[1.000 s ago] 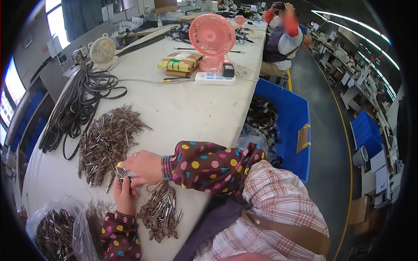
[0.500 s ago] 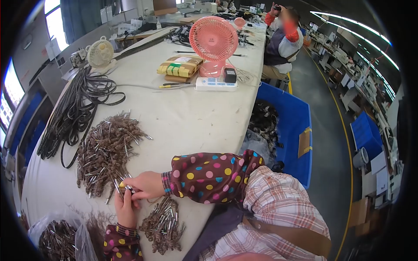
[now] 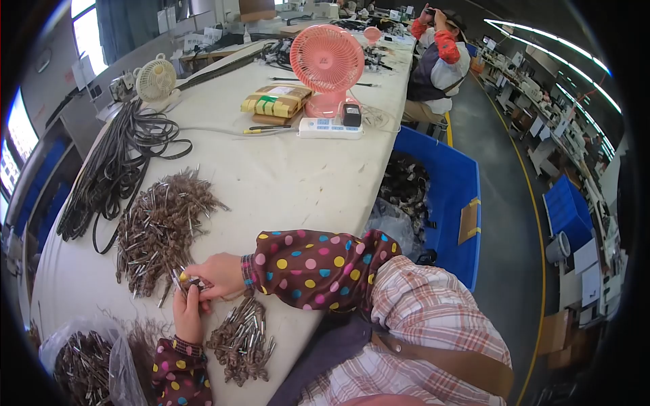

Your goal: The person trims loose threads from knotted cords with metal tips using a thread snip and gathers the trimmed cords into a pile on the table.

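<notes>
Right sleeve point(image 3: 318, 267) on my feed: a loose, slightly glossy cover, dark maroon-brown, polka dots in yellow, pink, blue and teal, puffed along the forearm, gathered at its upper edge. I log a narrow checked cuff point(image 3: 248, 271) at that wrist. Left sleeve point(image 3: 181, 372) matches in cloth and dots, also with a checked band. On the right hand point(image 3: 223, 274) I note a yellow fingertip covering point(image 3: 183, 277), material too small to tell. Upper garment: a plaid shirt point(image 3: 433, 311), whitish with rust-red lines, creased. Broad brown strap point(image 3: 447, 355) crosses it, one small round fastener point(image 3: 397, 349). Beside that, dark purple cloth point(image 3: 328, 358).
</notes>
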Tool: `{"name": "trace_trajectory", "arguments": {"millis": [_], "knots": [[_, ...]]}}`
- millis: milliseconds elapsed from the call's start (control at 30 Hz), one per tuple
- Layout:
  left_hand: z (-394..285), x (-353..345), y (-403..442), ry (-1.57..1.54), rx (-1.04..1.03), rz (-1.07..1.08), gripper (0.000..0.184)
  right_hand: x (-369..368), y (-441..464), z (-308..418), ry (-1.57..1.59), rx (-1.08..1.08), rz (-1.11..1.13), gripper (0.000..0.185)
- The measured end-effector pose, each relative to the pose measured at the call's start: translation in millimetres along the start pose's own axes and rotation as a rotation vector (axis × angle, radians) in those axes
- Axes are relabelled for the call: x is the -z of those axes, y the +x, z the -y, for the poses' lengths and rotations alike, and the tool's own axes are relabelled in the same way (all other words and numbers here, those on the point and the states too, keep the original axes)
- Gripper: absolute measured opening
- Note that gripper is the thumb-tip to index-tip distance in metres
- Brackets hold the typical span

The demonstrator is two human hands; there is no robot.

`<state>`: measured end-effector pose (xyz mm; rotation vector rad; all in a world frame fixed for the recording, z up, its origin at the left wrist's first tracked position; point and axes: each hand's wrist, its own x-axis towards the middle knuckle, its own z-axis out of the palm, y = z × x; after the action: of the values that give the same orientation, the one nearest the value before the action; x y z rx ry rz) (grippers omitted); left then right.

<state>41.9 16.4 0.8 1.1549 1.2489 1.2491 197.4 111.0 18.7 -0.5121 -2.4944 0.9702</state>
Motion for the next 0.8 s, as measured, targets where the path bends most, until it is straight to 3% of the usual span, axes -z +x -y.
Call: {"name": "trace_trajectory", "arguments": {"millis": [800], "knots": [[-4.6,-2.7,-3.2,0.074,0.005,0.022,0.016,6.0,0.6,-5.9,-0.061,0.045,0.052,0.049]]}}
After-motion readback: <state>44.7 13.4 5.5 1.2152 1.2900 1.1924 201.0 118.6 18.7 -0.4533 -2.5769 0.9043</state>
